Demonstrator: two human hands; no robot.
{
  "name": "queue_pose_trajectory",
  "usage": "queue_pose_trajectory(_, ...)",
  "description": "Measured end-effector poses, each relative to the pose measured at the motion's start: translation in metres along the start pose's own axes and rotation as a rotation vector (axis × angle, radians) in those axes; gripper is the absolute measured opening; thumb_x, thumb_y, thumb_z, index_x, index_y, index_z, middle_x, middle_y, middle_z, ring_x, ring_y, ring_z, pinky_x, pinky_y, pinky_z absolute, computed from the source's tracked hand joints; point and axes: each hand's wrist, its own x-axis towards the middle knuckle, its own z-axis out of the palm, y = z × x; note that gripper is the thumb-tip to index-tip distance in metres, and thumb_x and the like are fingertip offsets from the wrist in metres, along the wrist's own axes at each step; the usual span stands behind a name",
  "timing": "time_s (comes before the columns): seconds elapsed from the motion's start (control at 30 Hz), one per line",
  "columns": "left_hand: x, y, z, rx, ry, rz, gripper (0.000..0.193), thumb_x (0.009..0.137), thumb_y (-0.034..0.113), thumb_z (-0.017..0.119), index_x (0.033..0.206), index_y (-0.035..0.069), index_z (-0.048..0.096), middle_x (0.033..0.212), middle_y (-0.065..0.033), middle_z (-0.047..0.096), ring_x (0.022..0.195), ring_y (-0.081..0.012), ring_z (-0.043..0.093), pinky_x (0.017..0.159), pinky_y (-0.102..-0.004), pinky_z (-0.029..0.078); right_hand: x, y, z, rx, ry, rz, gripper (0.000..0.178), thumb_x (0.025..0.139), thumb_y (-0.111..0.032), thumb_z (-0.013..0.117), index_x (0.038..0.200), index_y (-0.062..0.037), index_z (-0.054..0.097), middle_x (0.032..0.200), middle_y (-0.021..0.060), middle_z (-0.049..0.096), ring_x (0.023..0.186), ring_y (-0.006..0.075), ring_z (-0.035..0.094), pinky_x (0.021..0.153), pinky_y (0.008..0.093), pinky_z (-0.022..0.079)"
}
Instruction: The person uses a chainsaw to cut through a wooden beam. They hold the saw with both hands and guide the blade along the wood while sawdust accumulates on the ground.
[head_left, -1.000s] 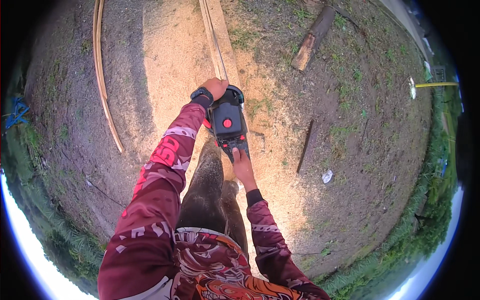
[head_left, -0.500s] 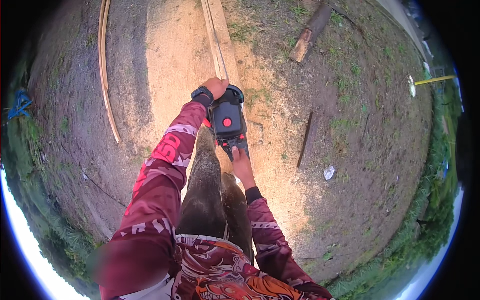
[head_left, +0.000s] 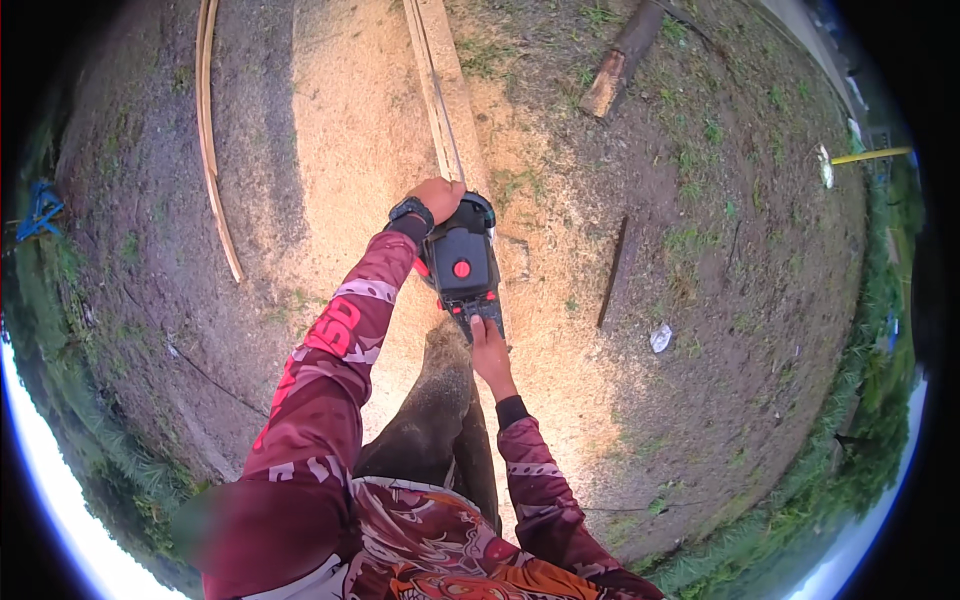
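A chainsaw (head_left: pixel 462 250) with a black body and red parts is held between both my hands, its thin guide bar pointing away from me. My left hand (head_left: pixel 437 197), with a black watch at the wrist, is closed around the front handle. At the rear handle, my right hand (head_left: pixel 490 352) is wrapped round the grip with the thumb on top; its fingertips are hidden. The bar lies along a long pale timber plank (head_left: pixel 455 100), over a narrow strip at the plank's left side. Whether the chain is running, I cannot tell.
Sawdust (head_left: pixel 350 130) covers the ground around the plank. Thin wood strips (head_left: pixel 207 130) lie at the left. A log (head_left: pixel 620 65) rests at the far right, a dark narrow board (head_left: pixel 613 275) nearer. Crumpled pale litter (head_left: pixel 660 338) lies to its right. My legs (head_left: pixel 430 410) stand close behind the saw.
The chainsaw and both my hands have come slightly nearer to me and to the right. My legs have shifted too. Both hands keep their grip.
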Motion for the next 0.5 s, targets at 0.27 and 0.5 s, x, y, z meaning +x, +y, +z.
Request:
queue_pose_trajectory(0.27, 0.071, -0.066, -0.054, 0.125, 0.039, 0.016, 0.033, 0.099, 0.028, 0.041, 0.096, 0.003, 0.063, 0.092, -0.0287, 0.068, 0.092, -0.0476, 0.066, 0.082, -0.0548, 0.052, 0.069, -0.066, 0.026, -0.06, -0.03, -0.071, 0.063, 0.104, -0.054, 0.038, 0.114, 0.0047, 0.06, 0.106, 0.0337, 0.064, 0.105, 0.0525, 0.058, 0.089, 0.0512, 0.046)
queue_pose_trajectory(0.5, 0.114, -0.071, -0.091, 0.173, 0.056, 0.076, 0.03, 0.097, 0.026, 0.043, 0.099, 0.004, 0.063, 0.094, -0.0301, 0.067, 0.09, -0.0472, 0.067, 0.08, -0.0549, 0.053, 0.1, -0.11, 0.021, -0.069, -0.011, -0.052, 0.068, 0.104, -0.055, 0.038, 0.114, 0.0076, 0.061, 0.109, 0.0351, 0.063, 0.109, 0.0511, 0.058, 0.092, 0.0506, 0.045)
